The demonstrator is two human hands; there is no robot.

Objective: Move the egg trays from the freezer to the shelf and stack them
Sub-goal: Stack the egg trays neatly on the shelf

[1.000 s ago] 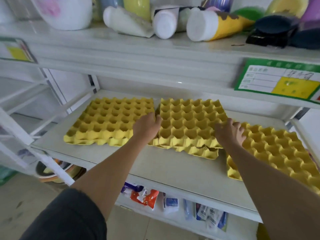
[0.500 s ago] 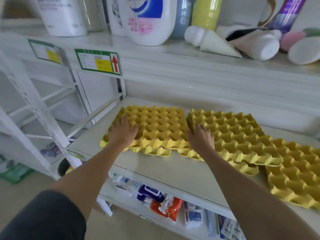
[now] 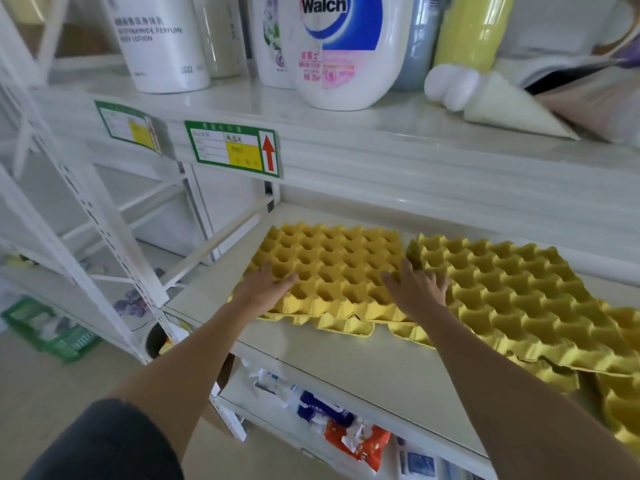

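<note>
Three low stacks of yellow egg trays lie side by side on the white shelf board (image 3: 346, 362). The left stack (image 3: 339, 268) has my hands on both sides. My left hand (image 3: 263, 289) lies over its front left corner, fingers on top. At the stack's right edge rests my right hand (image 3: 415, 289), fingers spread in the seam beside the middle stack (image 3: 519, 292). The middle stack overlaps the right stack (image 3: 620, 410), which the frame edge cuts off. No freezer is in view.
The shelf above carries bottles, among them a big white Walch bottle (image 3: 343, 46), with a green price label (image 3: 235, 148) on its edge. Packets (image 3: 346, 427) fill the shelf below. White rack struts stand at left, and a green basket (image 3: 52, 334) sits on the floor.
Both hands left the middle stack and shifted left onto the left stack. My view swung left and closer with them.
</note>
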